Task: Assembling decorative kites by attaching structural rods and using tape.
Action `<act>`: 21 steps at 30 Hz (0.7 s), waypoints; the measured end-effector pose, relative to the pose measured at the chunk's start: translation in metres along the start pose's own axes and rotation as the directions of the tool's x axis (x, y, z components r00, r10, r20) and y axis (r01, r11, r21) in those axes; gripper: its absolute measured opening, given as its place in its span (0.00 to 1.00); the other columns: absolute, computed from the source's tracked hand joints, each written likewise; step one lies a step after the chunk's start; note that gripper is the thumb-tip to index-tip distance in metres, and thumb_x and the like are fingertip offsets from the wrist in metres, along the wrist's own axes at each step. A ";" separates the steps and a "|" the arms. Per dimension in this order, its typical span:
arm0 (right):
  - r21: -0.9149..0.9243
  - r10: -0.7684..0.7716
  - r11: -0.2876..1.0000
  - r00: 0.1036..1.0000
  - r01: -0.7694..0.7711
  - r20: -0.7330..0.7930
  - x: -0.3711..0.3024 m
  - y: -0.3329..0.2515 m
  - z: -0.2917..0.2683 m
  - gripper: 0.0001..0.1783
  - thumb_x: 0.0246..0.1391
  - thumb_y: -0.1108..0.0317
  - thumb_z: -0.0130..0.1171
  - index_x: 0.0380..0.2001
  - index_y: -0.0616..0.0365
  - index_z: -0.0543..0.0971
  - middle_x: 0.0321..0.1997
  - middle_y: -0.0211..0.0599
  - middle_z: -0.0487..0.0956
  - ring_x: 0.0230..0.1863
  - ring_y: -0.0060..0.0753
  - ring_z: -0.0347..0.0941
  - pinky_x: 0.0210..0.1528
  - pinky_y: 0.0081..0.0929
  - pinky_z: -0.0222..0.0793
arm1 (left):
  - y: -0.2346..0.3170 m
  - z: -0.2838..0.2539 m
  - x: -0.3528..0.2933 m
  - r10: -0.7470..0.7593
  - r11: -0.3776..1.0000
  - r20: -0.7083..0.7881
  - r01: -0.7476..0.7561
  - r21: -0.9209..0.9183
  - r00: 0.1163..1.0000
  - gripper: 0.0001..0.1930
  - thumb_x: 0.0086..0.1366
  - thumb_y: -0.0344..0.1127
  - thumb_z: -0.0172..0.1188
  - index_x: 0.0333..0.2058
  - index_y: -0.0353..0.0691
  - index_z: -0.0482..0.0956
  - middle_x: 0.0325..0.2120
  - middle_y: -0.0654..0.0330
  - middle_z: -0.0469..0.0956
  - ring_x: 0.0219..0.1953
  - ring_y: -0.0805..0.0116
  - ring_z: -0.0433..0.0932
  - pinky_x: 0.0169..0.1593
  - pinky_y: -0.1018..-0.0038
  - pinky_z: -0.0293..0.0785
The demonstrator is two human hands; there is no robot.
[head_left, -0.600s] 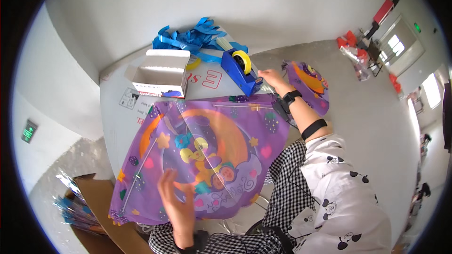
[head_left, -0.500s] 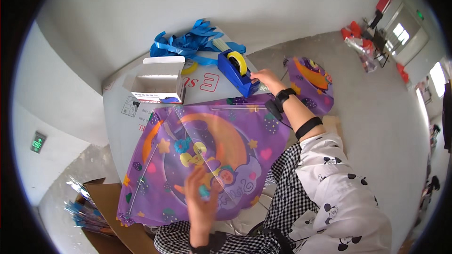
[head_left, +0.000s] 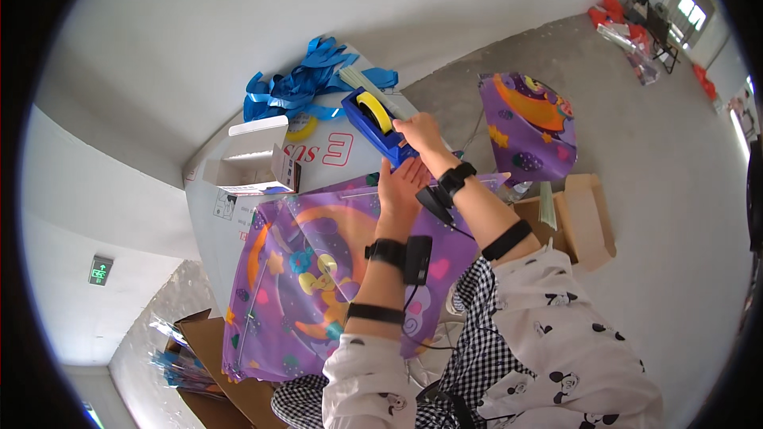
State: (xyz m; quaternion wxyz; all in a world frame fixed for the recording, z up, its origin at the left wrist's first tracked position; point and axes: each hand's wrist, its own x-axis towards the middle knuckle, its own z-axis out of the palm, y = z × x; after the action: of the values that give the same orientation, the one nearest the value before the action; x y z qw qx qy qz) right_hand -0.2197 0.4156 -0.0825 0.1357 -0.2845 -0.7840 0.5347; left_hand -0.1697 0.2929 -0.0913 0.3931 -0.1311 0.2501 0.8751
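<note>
A blue tape dispenser [head_left: 380,131] with a yellow-cored tape roll [head_left: 373,111] stands on the table. My right hand [head_left: 421,139] is closed on its near right side, fingers bent against it. Just below the dispenser's near end is my left hand [head_left: 401,188], fingers stretched out and almost touching it; whether a strip of tape lies between them I cannot see. Under my left forearm spreads a purple kite [head_left: 278,302] printed with a moon, a rabbit and stars. Thin rods run along its edges. My forearm covers part of its middle.
An opened white box [head_left: 254,167] stands left of the dispenser, with blue ribbons [head_left: 294,87] behind it. A second purple printed piece [head_left: 528,127] is at the right, above an open cardboard box [head_left: 584,222]. Another cardboard box [head_left: 246,389] holds plastic-wrapped items at lower left.
My left hand has moved up from over the kite to the dispenser's near end. My right hand stays at the dispenser. The whole view has shifted somewhat.
</note>
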 end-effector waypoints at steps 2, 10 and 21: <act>0.074 -0.035 0.997 0.999 0.034 0.017 -0.016 0.004 -0.013 0.21 0.49 0.55 0.61 0.21 0.66 0.82 0.16 0.47 0.78 0.22 0.38 0.79 0.32 0.34 0.72 | -0.004 0.006 0.020 0.066 0.991 -0.038 -0.070 -0.117 0.997 0.36 0.68 0.56 0.41 0.59 0.25 0.60 0.60 0.47 0.62 0.60 0.54 0.63 0.66 0.62 0.54; 0.231 0.002 0.972 0.991 -0.033 0.133 -0.177 0.063 -0.133 0.14 0.55 0.61 0.59 0.26 0.64 0.75 0.26 0.28 0.73 0.30 0.21 0.68 0.34 0.22 0.63 | 0.002 0.005 0.028 0.031 0.997 -0.006 -0.032 -0.075 0.999 0.34 0.66 0.49 0.38 0.59 0.20 0.59 0.60 0.43 0.63 0.64 0.52 0.60 0.66 0.62 0.53; 0.270 0.391 0.866 0.907 -0.421 0.158 -0.327 0.127 -0.234 0.07 0.56 0.66 0.61 0.29 0.57 0.76 0.34 0.25 0.74 0.36 0.18 0.67 0.39 0.20 0.61 | -0.011 0.018 0.035 0.152 0.979 -0.183 -0.122 0.165 0.971 0.29 0.64 0.49 0.49 0.53 0.27 0.68 0.55 0.51 0.71 0.59 0.59 0.68 0.63 0.65 0.58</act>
State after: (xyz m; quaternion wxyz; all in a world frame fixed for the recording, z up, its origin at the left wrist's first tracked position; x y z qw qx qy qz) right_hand 0.2021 0.4344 -0.0774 0.0227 -0.3928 -0.6226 0.6764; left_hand -0.1849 0.3305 -0.0941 0.3140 -0.1678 0.3618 0.8616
